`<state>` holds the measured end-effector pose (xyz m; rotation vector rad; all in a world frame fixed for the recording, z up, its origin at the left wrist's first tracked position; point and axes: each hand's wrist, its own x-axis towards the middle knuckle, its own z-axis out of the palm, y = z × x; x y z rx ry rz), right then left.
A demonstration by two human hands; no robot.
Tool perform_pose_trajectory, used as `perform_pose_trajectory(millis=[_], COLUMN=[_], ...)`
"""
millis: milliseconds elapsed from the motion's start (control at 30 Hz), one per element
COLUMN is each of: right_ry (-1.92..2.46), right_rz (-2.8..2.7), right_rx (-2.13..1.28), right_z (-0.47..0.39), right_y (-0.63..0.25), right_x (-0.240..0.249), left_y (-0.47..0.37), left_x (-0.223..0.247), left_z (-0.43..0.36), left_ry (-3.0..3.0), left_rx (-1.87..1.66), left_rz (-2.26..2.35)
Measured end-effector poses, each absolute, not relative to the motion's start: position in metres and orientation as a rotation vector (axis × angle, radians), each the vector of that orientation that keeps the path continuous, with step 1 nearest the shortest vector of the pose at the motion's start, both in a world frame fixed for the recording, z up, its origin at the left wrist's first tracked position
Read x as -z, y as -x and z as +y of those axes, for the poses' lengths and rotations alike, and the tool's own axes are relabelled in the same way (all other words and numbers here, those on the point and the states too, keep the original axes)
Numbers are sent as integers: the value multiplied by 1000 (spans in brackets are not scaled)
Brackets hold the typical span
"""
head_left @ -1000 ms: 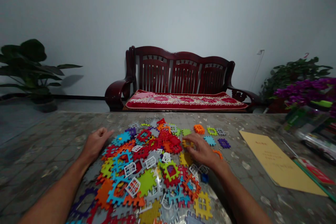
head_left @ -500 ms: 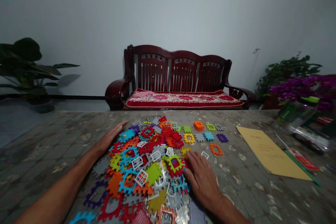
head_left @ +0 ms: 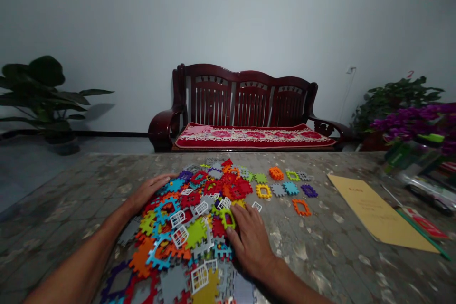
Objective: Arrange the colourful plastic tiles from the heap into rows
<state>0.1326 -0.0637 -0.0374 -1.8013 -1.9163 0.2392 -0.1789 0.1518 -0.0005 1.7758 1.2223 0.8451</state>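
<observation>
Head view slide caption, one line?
Left hand and right hand flank a heap of colorful toothed pieces on a table.

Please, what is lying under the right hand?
Around the right hand, a lime-green frame shows on the thumb side and part of a yellow piece just beyond. What lies directly beneath is covered, so I cannot tell.

Blocked between the left hand point(head_left: 150, 192) and the right hand point(head_left: 251, 241) by a jumbled heap of plastic pieces point(head_left: 195, 233), spread farther out than both. Passable left of the left hand, over bare surface point(head_left: 85, 199). Open also just right of the right hand, as far as a yellow paper point(head_left: 379, 213). Hampered beyond the right hand by scattered loose pieces point(head_left: 291, 188); obstructed farther right, past the paper, by a bottle point(head_left: 419, 156).
</observation>
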Motion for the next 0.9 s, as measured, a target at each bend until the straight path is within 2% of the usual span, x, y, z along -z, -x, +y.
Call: perform_pose_trajectory(millis=[167, 300, 433, 533, 767, 900], right_ry=[1676, 1646, 1895, 2042, 2090, 1964], right_rz=[-1852, -1781, -1759, -1844, -1875, -1864], right_rx=[-242, -214, -48, -81, -173, -263], right_z=[-56, -10, 63, 97, 88, 75], right_y=[-135, -159, -173, -170, -144, -135], right_x=[39, 19, -1, -4, 6, -1], left_y=[194, 196, 193, 192, 195, 196], left_x=[9, 16, 16, 16, 16, 17], left_z=[160, 163, 160, 159, 159, 160], left_ry=[-1711, -1648, -1656, -1660, -1585, -1460], left_rx=[-901, -982, -980, -982, -1009, -1047], left_rz=[1273, 1255, 1293, 1293, 1252, 1180])
